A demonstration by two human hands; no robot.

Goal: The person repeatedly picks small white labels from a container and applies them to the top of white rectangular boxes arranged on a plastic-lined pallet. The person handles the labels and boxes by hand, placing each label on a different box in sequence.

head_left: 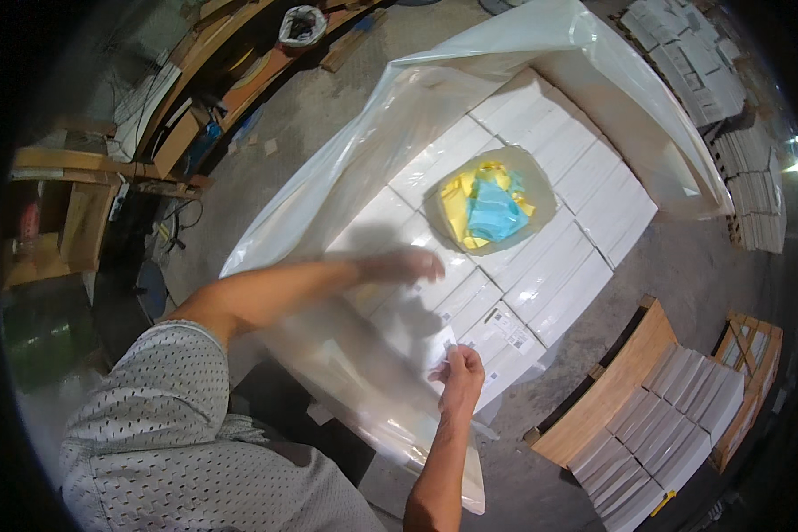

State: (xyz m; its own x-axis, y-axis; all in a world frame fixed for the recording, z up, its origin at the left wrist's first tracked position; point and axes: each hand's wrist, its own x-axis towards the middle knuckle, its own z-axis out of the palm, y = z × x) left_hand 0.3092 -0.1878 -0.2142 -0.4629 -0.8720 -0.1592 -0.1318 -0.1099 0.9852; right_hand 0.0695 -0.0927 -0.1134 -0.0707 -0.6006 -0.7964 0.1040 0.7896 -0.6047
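Observation:
My right hand (461, 368) is closed in a pinch on a small white paper label (441, 344), just above the near packs. Over the middle of the load, my left hand (408, 265) is smeared by motion, and its fingers cannot be made out. Beneath both hands lie white wrapped packs (545, 288) in tight rows, some bearing printed labels (508, 329). On top of them stands a translucent bag-lined container (543, 188) with crumpled yellow and light-blue scraps (495, 211) in it. A large clear plastic sheet (328, 168) surrounds the stack and sags open on the near side.
A wooden pallet (607, 390) on its edge stands at the right, beside stacked white bundles (669, 417). More white stacks (692, 71) stand at the far right. Wooden shelving (71, 213) and a bin with a white liner (302, 27) are on the left and back left.

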